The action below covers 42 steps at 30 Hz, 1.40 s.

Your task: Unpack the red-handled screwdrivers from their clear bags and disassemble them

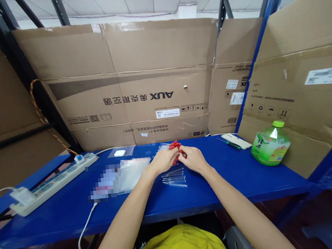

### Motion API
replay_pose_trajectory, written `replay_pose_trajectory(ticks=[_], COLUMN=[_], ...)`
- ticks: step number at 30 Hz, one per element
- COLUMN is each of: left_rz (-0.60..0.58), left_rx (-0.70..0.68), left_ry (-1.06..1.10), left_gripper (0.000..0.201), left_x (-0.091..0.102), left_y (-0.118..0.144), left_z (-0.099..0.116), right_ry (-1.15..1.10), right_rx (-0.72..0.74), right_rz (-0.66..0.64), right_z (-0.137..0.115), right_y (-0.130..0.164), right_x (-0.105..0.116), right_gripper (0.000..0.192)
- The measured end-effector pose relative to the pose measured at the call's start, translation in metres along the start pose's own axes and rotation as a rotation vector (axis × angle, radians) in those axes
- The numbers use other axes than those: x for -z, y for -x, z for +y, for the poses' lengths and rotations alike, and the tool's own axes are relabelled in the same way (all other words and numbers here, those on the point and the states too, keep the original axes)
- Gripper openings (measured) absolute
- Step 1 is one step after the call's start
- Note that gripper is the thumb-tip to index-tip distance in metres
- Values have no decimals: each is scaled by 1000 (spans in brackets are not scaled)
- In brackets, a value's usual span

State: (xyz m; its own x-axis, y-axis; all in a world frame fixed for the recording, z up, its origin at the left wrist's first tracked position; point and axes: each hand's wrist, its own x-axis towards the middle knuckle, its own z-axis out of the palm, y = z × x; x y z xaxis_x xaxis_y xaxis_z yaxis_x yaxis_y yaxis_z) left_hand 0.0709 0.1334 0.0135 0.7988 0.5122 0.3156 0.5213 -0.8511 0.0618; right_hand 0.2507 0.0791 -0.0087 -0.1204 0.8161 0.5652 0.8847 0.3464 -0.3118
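Both hands meet over the middle of the blue shelf (236, 180). My left hand (164, 160) and my right hand (193, 159) pinch small red pieces (175, 144) between the fingertips; a small cluster of the same red pieces sticks up just behind the fingers. What exactly each hand grips is too small to tell apart. Several thin clear tubes (174, 177) lie in a row on the shelf just below the hands.
A clear plastic bag (133, 171) lies left of the hands, a white earbud case (120, 153) behind it, a white power strip (54, 182) at far left. At right stand a green tea bottle (270, 143), a screwdriver (229, 143) and a white phone-like object (236, 140). Cardboard walls surround the shelf.
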Motion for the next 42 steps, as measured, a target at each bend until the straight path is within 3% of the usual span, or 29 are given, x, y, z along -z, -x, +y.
replay_pose_trajectory(ticks=[15, 26, 33, 38, 42], left_rz=[-15, 95, 163, 73, 24], left_rx=[-24, 76, 16, 56, 61], left_ry=[-15, 14, 64, 75, 89], left_gripper=[25, 42, 33, 24, 28], left_x=[8, 0, 0, -1, -2], left_y=[-2, -1, 0, 2, 2], left_z=[4, -1, 0, 1, 0], right_ry=[146, -26, -42, -11, 3], right_rx=[26, 64, 4, 6, 15], right_rz=[26, 86, 43, -28, -38], right_z=[-4, 2, 5, 3, 2], right_y=[-2, 1, 1, 1, 1], right_x=[-4, 2, 2, 3, 4], right_gripper=[9, 16, 14, 13, 11])
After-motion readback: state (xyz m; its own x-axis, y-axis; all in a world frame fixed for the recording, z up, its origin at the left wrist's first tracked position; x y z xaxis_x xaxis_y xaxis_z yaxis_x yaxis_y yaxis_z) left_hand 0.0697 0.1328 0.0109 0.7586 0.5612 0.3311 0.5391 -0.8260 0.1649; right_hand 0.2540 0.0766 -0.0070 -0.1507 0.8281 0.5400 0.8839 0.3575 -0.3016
